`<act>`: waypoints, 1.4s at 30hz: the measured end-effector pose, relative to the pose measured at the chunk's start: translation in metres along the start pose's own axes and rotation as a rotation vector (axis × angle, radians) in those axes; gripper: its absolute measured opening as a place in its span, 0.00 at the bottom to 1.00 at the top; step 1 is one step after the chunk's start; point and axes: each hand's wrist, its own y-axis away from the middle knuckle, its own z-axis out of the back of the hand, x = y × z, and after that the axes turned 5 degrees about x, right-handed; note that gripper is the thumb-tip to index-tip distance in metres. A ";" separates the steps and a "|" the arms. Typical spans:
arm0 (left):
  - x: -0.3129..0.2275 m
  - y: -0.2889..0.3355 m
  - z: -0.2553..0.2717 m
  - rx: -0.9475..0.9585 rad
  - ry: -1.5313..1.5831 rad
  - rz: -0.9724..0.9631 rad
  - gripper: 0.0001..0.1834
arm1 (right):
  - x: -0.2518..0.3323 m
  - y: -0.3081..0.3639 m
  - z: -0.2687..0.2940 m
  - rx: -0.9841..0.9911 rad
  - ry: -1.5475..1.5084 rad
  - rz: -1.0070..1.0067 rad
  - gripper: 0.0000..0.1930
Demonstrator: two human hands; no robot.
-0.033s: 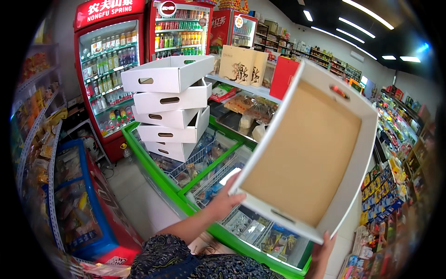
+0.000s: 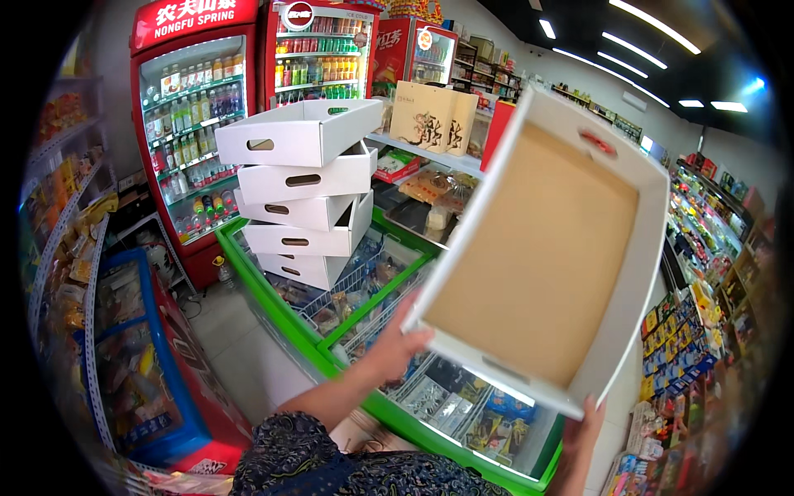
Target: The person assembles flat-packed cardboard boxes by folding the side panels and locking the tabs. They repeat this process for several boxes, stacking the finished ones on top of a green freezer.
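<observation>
I hold up a shallow white cardboard tray (image 2: 538, 256) with a brown inner bottom and cut-out handle slots, tilted so its inside faces me. My left hand (image 2: 394, 347) is closed on its lower left corner. My right hand (image 2: 584, 436) grips the lower right corner, its fingers partly hidden behind the tray. To the left, several similar white trays (image 2: 294, 178) stand in a crooked stack on a green-framed chest freezer (image 2: 347, 324). The tray in my hands is apart from the stack.
Behind the stack are red drink fridges (image 2: 194, 124) and a shelf with beige gift bags (image 2: 422, 116). A blue-rimmed red freezer (image 2: 157, 355) stands at the left, near snack racks (image 2: 70, 223). Goods displays (image 2: 682, 339) line the right side.
The held tray has risen a little and shifted slightly left, with both hands moving up along with it. The stack stays where it was.
</observation>
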 end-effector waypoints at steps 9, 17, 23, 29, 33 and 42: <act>-0.281 -0.067 0.069 -0.261 -0.035 -0.350 0.36 | 0.026 -0.096 -0.204 0.537 -0.018 0.080 0.44; -0.406 -0.141 0.123 -0.649 -0.142 -0.309 0.36 | -0.083 -0.080 -0.201 0.445 -0.103 -0.384 0.19; -0.413 -0.172 0.153 -0.693 -0.350 -0.221 0.39 | -0.102 -0.056 -0.170 0.325 -0.065 -0.469 0.17; -0.427 -0.173 0.183 -0.710 -0.487 -0.069 0.43 | -0.109 -0.033 -0.124 0.154 -0.041 -0.493 0.14; -0.435 -0.179 0.207 -0.934 -0.713 -0.009 0.41 | -0.113 -0.021 -0.105 0.102 -0.052 -0.522 0.12; -0.349 -0.155 0.085 -0.485 -1.421 -0.863 0.16 | -0.112 0.009 -0.063 0.060 -0.038 -0.517 0.12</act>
